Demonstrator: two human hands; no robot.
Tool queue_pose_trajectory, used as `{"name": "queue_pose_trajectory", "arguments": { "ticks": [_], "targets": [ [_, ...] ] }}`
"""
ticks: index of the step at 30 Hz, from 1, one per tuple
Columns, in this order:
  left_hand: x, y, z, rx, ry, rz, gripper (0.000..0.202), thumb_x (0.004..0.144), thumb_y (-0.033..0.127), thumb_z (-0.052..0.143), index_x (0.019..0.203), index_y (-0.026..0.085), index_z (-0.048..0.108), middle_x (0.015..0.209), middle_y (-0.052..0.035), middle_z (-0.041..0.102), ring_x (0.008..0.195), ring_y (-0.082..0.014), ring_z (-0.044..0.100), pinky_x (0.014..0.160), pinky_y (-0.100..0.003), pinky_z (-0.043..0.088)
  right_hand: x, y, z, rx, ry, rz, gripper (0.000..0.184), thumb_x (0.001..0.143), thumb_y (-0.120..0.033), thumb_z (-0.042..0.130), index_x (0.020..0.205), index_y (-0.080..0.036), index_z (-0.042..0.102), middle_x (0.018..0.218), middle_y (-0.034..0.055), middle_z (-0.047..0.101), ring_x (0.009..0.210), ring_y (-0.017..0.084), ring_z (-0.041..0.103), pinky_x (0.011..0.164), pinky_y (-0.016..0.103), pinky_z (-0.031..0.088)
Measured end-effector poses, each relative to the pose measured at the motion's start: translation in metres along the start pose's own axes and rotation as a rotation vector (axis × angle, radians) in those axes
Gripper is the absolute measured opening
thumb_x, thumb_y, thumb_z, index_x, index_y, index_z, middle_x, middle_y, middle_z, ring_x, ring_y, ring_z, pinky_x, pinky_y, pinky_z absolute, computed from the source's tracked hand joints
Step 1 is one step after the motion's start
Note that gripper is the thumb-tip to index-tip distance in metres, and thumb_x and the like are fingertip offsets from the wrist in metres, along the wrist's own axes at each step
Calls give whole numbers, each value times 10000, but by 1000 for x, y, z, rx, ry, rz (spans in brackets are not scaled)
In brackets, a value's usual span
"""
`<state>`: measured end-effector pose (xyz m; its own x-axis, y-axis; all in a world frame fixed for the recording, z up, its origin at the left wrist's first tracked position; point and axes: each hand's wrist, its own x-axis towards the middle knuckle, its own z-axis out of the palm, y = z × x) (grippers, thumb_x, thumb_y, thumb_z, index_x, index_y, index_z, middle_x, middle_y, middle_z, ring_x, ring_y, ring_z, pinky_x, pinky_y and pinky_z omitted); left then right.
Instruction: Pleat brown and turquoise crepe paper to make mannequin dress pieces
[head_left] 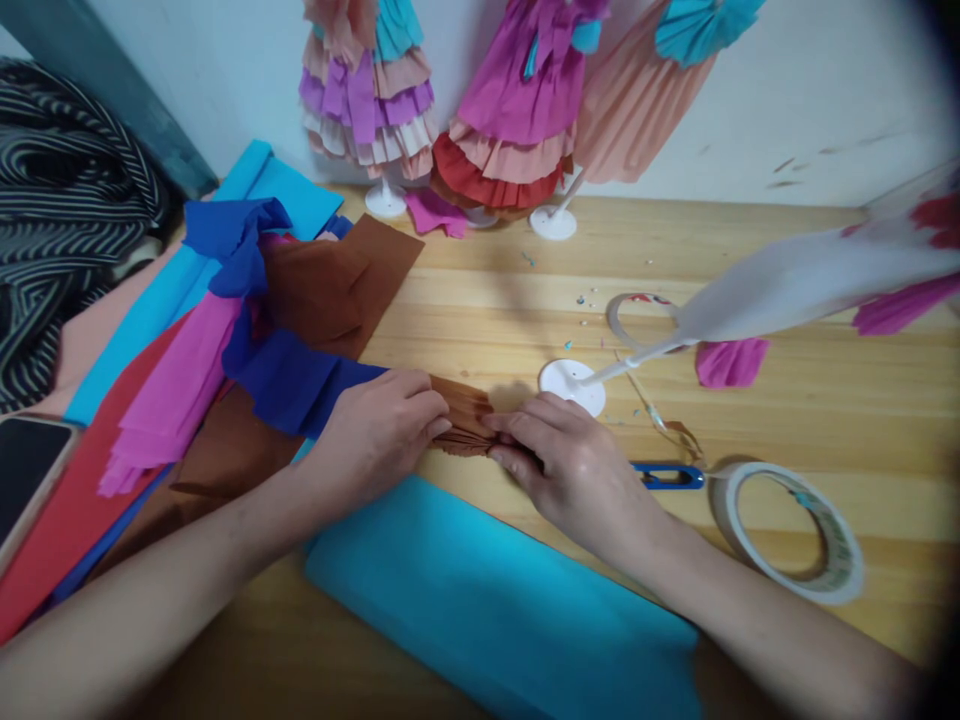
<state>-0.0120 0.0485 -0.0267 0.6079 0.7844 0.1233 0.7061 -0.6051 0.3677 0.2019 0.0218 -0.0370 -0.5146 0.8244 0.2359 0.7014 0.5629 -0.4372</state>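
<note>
A piece of matte brown paper (pixel 460 410) sits at the middle of the scene, gathered into narrow, closely packed folds; it is pinched at its left and right sides, its far part looks flatter, its near edge is bunched and ruffled, and its left end is hidden from view

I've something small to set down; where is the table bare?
The wooden table is bare between the brown paper sheet and the round white stand base, and between the magenta paper scrap and the large white tape roll. Left of the left hand, heaped coloured paper crowds it.
</note>
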Motion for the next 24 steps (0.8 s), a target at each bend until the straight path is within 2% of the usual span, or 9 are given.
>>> {"name": "queue_pose_trajectory", "arguments": {
  "ticks": [7, 13, 19, 24],
  "targets": [
    [1, 0, 0, 125, -65, 44, 185, 909, 183, 479, 821, 159, 640, 800, -37, 592, 782, -186, 565, 630, -278, 420, 0, -1, 0, -6, -9, 29, 131, 846, -129, 573, 907, -131, 689, 779, 87, 647, 770, 244, 587, 654, 381, 495],
    [6, 6, -3, 186, -76, 44, 253, 935, 187, 408, 759, 159, 588, 809, -37, 569, 765, -176, 535, 602, -276, 390, 1, -2, 0, -10, -2, 38, 126, 832, -119, 576, 894, -127, 686, 787, 89, 640, 783, 251, 594, 657, 387, 511],
    [10, 5, -3, 187, -117, 65, 238, 938, 255, 448, 763, 160, 579, 820, -39, 565, 779, -181, 533, 629, -279, 407, 3, -2, -1, 3, -5, 39, 97, 816, -96, 584, 838, -144, 665, 752, 70, 627, 764, 237, 588, 643, 360, 503],
    [9, 0, 2, 177, -111, 70, 174, 922, 194, 462, 797, 171, 581, 851, -29, 567, 816, -180, 535, 647, -276, 409, 3, -2, 0, 49, 6, 41, 99, 801, -67, 593, 826, -137, 659, 750, 68, 628, 768, 233, 590, 649, 353, 504]
  ]
}}
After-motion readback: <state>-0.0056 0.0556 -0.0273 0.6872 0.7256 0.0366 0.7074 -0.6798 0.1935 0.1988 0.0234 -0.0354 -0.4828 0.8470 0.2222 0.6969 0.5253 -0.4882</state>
